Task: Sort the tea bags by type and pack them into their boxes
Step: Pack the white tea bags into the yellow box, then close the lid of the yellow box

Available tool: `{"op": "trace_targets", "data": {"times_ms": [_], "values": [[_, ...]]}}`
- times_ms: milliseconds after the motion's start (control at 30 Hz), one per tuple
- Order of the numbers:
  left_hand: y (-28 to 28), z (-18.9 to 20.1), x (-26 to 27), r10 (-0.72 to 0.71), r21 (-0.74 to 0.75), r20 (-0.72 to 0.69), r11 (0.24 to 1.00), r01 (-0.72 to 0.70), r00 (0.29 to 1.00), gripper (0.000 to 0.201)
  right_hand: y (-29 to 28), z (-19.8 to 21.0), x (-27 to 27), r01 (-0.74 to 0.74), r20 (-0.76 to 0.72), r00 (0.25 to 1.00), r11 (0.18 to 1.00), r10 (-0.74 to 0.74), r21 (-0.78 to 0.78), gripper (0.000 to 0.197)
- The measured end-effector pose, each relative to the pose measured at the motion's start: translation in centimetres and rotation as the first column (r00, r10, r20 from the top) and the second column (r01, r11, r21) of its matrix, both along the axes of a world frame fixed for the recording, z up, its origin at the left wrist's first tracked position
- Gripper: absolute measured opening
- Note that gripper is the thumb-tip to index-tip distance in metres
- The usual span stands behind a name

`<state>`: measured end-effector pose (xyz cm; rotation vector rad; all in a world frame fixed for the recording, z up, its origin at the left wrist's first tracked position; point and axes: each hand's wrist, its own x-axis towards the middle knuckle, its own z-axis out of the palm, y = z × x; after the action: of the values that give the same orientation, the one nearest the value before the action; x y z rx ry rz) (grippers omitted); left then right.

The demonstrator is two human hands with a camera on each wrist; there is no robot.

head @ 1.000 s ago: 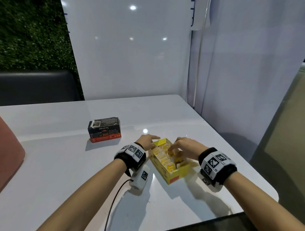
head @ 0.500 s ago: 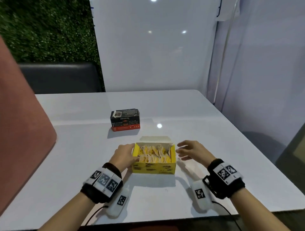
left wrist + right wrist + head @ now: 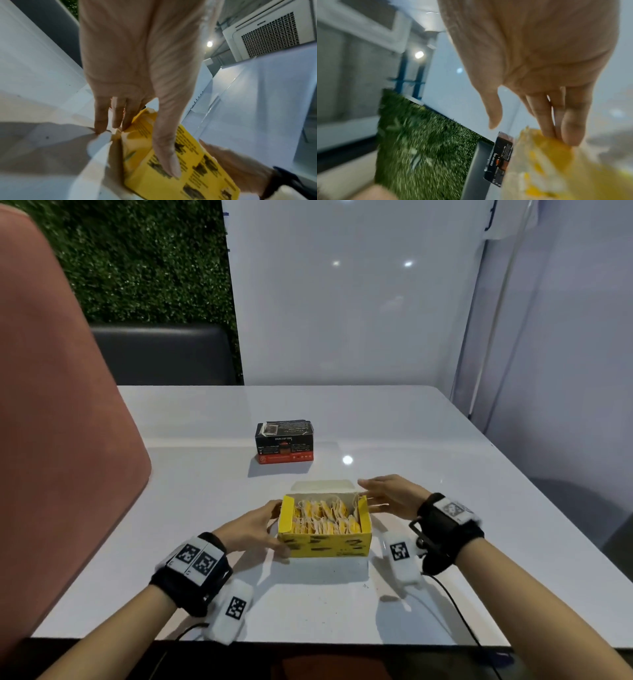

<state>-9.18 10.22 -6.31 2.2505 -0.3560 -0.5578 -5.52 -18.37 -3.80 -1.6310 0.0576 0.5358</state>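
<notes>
An open yellow tea box (image 3: pixel 325 544) stands near the table's front, packed with yellow-and-white tea bags (image 3: pixel 325 517); its lid flap (image 3: pixel 322 486) lies back behind it. My left hand (image 3: pixel 270 527) grips the box's left end, thumb on the printed front face (image 3: pixel 197 175) and fingers along the side. At the box's right end my right hand (image 3: pixel 368 496) has straight fingers whose tips touch the end flap (image 3: pixel 556 152). Farther back stands a closed black box with a red base (image 3: pixel 284 441), also seen blurred in the right wrist view (image 3: pixel 503 155).
The white table (image 3: pixel 205 491) ends close in front of me, and wrist cables trail over that edge. A pink chair back (image 3: pixel 61 440) rises at the left. A dark seat (image 3: pixel 164 354) and white panels stand behind the table.
The yellow box has turned square to me. My right hand came out of the box and moved to its right end; my left hand shifted to grip the left end.
</notes>
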Motion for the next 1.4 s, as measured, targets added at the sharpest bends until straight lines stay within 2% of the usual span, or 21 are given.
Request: {"op": "trace_targets", "data": {"times_ms": [67, 133, 233, 267, 333, 400, 500, 600, 733, 833, 1000, 1100, 1167, 1267, 1333, 1400], "values": [[-0.2, -0.1, 0.3, 0.004, 0.044, 0.029, 0.999, -0.005, 1.0, 0.094, 0.5, 0.1, 0.8, 0.065, -0.052, 0.997, 0.995, -0.061, 0.079, 0.024], [-0.4, 0.0, 0.3, 0.003, 0.077, 0.052, 0.997, -0.007, 0.999, 0.091, 0.8, 0.3, 1.3, 0.131, -0.045, 0.991, 0.981, -0.126, 0.144, 0.026], [-0.5, -0.1, 0.4, -0.002, 0.096, 0.081, 0.995, -0.006, 0.997, 0.088, 0.8, 0.9, 0.8, 0.139, 0.144, 0.975, 0.968, -0.17, 0.208, 0.037], [-0.5, -0.2, 0.5, -0.001, 0.089, 0.085, 0.996, -0.006, 0.996, 0.088, 0.8, 1.4, 0.2, 0.098, 0.254, 0.957, 0.981, -0.14, 0.17, 0.038], [-0.3, -0.5, 0.6, 0.006, 0.075, 0.085, 0.997, -0.012, 0.996, 0.088, 0.5, 2.0, -1.3, -0.013, 0.454, 0.891, 1.0, 0.021, -0.021, 0.037], [-0.2, -0.8, 0.6, 0.011, 0.062, 0.096, 0.998, -0.017, 0.995, 0.084, 0.1, 2.3, -2.7, -0.126, 0.517, 0.818, 0.955, 0.253, -0.268, 0.036], [-0.1, -0.9, 0.5, 0.009, 0.064, 0.117, 0.998, -0.017, 0.993, 0.089, -0.3, 1.7, -4.1, -0.193, 0.474, 0.75, 0.838, 0.462, -0.511, 0.036], [0.0, -1.0, 0.6, 0.01, 0.056, 0.116, 0.998, -0.017, 0.993, 0.093, -0.4, 0.7, -5.0, -0.126, 0.482, 0.678, 0.733, 0.555, -0.668, 0.039], [0.0, -1.1, 0.6, 0.007, 0.064, 0.119, 0.998, -0.014, 0.993, 0.091, 0.0, 0.2, -5.3, -0.048, 0.537, 0.64, 0.726, 0.549, -0.686, 0.037], [0.0, -0.9, 0.6, 0.0, 0.079, 0.118, 0.997, -0.009, 0.993, 0.091, 0.0, 0.3, -5.3, -0.042, 0.52, 0.627, 0.692, 0.58, -0.721, 0.035], [-0.1, -0.9, 0.6, -0.007, 0.082, 0.107, 0.997, -0.001, 0.994, 0.089, 0.4, 0.1, -5.8, 0.011, 0.448, 0.549, 0.53, 0.706, -0.848, 0.034], [-0.1, -0.8, 0.7, -0.014, 0.101, 0.095, 0.995, 0.004, 0.995, 0.09, 1.2, 0.7, -5.8, 0.064, 0.425, 0.466, 0.45, 0.776, -0.891, 0.034], [-0.1, -0.8, 0.9, -0.007, 0.113, 0.09, 0.994, -0.003, 0.996, 0.091, 2.4, 0.7, -5.5, 0.063, 0.355, 0.467, 0.37, 0.81, -0.927, 0.046], [-0.3, -1.0, 0.9, -0.001, 0.121, 0.091, 0.993, -0.01, 0.996, 0.091, 4.3, 0.3, -5.0, -0.001, 0.215, 0.524, 0.253, 0.824, -0.967, 0.069], [0.0, -0.4, 0.9, -0.048, 0.145, 0.054, 0.989, 0.04, 0.997, 0.097, 5.1, 0.0, -4.9, -0.007, 0.175, 0.528, 0.211, 0.831, -0.977, 0.07], [0.9, 1.5, 1.9, -0.113, 0.196, 0.005, 0.974, 0.11, 0.994, 0.111, 5.2, -0.3, -4.7, 0.028, 0.177, 0.524, 0.191, 0.833, -0.981, 0.067]]}}
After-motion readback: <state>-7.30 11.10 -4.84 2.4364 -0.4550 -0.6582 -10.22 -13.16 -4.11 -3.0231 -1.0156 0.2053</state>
